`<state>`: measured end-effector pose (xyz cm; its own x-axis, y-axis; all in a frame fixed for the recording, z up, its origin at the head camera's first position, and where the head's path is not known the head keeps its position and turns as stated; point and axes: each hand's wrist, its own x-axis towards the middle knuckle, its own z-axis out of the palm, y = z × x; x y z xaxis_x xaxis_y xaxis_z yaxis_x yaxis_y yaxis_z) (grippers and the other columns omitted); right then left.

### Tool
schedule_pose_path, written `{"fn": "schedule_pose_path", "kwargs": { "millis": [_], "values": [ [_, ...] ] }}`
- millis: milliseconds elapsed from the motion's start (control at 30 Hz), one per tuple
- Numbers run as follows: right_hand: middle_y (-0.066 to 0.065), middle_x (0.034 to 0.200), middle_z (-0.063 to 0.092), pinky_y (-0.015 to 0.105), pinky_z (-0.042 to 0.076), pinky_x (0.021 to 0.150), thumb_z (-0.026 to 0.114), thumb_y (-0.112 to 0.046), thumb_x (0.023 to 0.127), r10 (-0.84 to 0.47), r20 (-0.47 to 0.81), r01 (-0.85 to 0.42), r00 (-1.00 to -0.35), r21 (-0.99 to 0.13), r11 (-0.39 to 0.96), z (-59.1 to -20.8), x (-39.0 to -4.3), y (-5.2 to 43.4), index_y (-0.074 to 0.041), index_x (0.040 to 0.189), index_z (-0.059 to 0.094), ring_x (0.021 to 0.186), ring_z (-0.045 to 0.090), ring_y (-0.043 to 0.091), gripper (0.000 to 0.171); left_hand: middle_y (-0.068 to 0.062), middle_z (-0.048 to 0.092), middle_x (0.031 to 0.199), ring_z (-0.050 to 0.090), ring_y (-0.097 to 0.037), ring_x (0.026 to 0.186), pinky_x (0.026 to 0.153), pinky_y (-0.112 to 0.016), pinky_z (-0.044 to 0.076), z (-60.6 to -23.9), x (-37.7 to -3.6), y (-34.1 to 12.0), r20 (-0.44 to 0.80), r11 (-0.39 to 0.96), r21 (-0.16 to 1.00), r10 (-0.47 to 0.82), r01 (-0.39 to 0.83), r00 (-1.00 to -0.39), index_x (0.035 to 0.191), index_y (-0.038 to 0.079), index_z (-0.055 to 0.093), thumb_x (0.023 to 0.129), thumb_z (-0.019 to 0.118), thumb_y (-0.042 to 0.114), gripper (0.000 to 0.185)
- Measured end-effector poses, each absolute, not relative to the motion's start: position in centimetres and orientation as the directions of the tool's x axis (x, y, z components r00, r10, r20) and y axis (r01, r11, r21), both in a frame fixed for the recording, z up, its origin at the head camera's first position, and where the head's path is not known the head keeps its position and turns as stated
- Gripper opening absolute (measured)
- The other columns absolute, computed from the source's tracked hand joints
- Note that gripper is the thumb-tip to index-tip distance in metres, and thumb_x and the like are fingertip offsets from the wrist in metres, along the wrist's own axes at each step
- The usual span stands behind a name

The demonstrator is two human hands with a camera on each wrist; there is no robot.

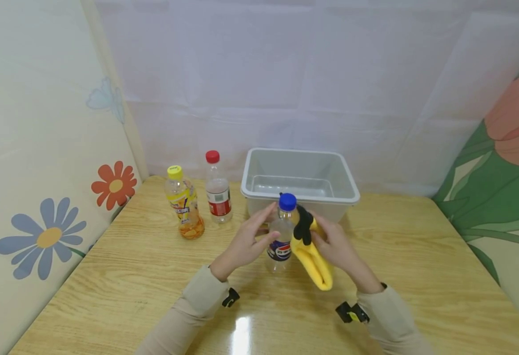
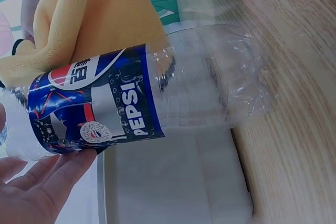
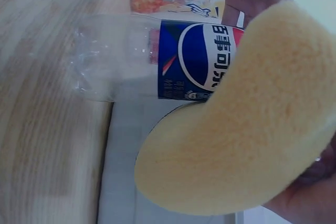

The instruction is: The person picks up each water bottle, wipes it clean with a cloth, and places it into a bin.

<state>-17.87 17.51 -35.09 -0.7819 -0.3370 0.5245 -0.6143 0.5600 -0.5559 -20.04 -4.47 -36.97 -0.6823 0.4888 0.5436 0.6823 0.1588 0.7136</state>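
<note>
The Pepsi bottle (image 1: 281, 235) stands upright on the wooden table (image 1: 419, 266), just in front of the grey plastic bin (image 1: 301, 181). It looks empty, so I judge it light and easy to tip; its thin clear wall would likely dent under a hard squeeze and feel slippery, making the labelled middle or the neck below the cap the best places to hold it. It has a blue cap, a blue label with a red and white logo, and a ribbed, lobed base.

The left hand (image 1: 248, 241) touches the bottle's side with fingers nearly straight, steadying rather than wrapping it. The right hand (image 1: 336, 244) grasps a folded yellow cloth (image 1: 313, 261) with a black part at its top and presses it against the bottle's other side.

To the left, well apart, stand 2 more bottles: a yellow-capped bottle (image 1: 184, 203) with an orange label and a red-capped bottle (image 1: 217, 190) with a red label, close together.
</note>
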Motion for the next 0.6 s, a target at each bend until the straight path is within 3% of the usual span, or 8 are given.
{"fn": "schedule_pose_path", "kwargs": {
  "millis": [233,467,600],
  "values": [
    [0.023,0.089,0.063,0.022,0.039,0.041,0.053,0.018,0.075,-0.301,0.494,-0.573,-0.816,-0.617,0.539,-36.2,-17.9,17.4,0.007,0.125,0.048,0.045,0.035,0.002,0.052,-0.023,0.044,0.128,0.050,-0.033,0.110,0.082,-0.035,0.052,-37.1,-20.1,-4.4,0.538,0.161,0.722,0.481,0.673,-0.692,0.141,-0.001,0.027,0.088,0.057,0.004,0.061],
    [0.027,0.096,0.062,0.025,0.044,0.051,0.055,0.019,0.072,-0.271,0.534,-0.586,-0.801,-0.607,0.536,-37.2,-17.9,17.2,0.008,0.123,0.049,0.053,0.041,0.005,0.053,-0.029,0.043,0.126,0.050,-0.038,0.109,0.081,-0.038,0.053,-35.9,-19.3,-4.3,0.540,0.172,0.714,0.481,0.679,-0.690,0.136,-0.010,0.027,0.087,0.056,-0.003,0.058],
    [0.028,0.096,0.062,0.024,0.043,0.049,0.055,0.019,0.073,-0.247,0.518,-0.561,-0.819,-0.634,0.533,-37.6,-17.8,17.1,0.008,0.124,0.048,0.052,0.040,0.004,0.053,-0.031,0.044,0.123,0.050,-0.039,0.107,0.081,-0.038,0.053,-34.3,-18.2,-4.4,0.544,0.174,0.707,0.485,0.686,-0.684,0.133,-0.015,0.029,0.086,0.056,-0.005,0.055]
  ]
}}
